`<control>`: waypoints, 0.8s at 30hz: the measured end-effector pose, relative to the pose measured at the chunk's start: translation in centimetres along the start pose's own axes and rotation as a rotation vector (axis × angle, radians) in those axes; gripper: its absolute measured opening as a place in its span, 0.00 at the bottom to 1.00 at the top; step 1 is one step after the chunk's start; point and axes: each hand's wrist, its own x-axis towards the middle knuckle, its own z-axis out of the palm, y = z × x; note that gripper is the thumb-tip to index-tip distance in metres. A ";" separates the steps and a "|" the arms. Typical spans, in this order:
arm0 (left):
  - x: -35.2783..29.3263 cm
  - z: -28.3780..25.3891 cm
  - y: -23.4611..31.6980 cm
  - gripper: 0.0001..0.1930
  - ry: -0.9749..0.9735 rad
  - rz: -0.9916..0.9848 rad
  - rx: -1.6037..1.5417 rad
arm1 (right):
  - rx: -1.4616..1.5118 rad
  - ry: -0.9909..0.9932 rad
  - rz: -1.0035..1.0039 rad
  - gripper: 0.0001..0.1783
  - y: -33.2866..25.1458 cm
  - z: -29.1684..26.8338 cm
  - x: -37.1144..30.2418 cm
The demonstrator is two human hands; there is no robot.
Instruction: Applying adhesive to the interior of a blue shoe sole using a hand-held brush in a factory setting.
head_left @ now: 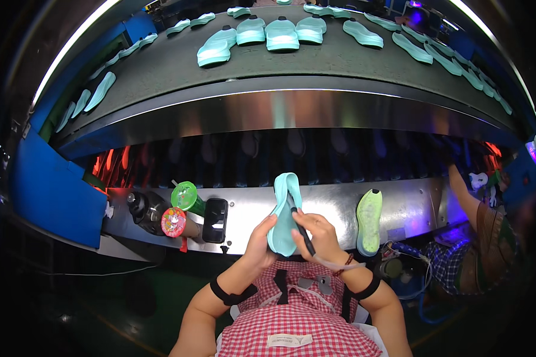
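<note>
Above the near edge of the metal bench, my left hand (260, 241) is closed around the side of a turquoise shoe sole (284, 233), its raised rim and hollow inner side facing up. My right hand (319, 236) grips a black pen-like tool (307, 242) with a pale, thin tube trailing from its rear end toward my wrist. The tool's front end points into the sole's hollow; whether its tip touches the surface, I cannot tell. Further right on the bench lies a yellow-green shoe sole (369, 223), apart from both hands.
A phone (215, 220), green-lidded cup (185, 196), red-lidded cup (173, 222) and black bottle (143, 208) stand left on the metal bench (250, 202). Beyond, turquoise soles line a dark conveyor belt (250, 68). A co-worker's arm (465, 193) reaches in at right.
</note>
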 end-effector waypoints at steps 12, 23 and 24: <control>-3.9 -0.4 9.2 0.30 -0.210 0.261 0.275 | 1.243 0.239 0.336 0.21 0.6 -6.9 -2.5; 4.8 4.5 34.8 0.36 0.193 0.824 -0.642 | 1.371 0.253 0.552 0.19 3.6 -5.7 -3.1; 6.9 4.9 33.9 0.35 0.262 0.938 -0.082 | 1.347 0.245 0.565 0.18 3.6 -5.5 -3.2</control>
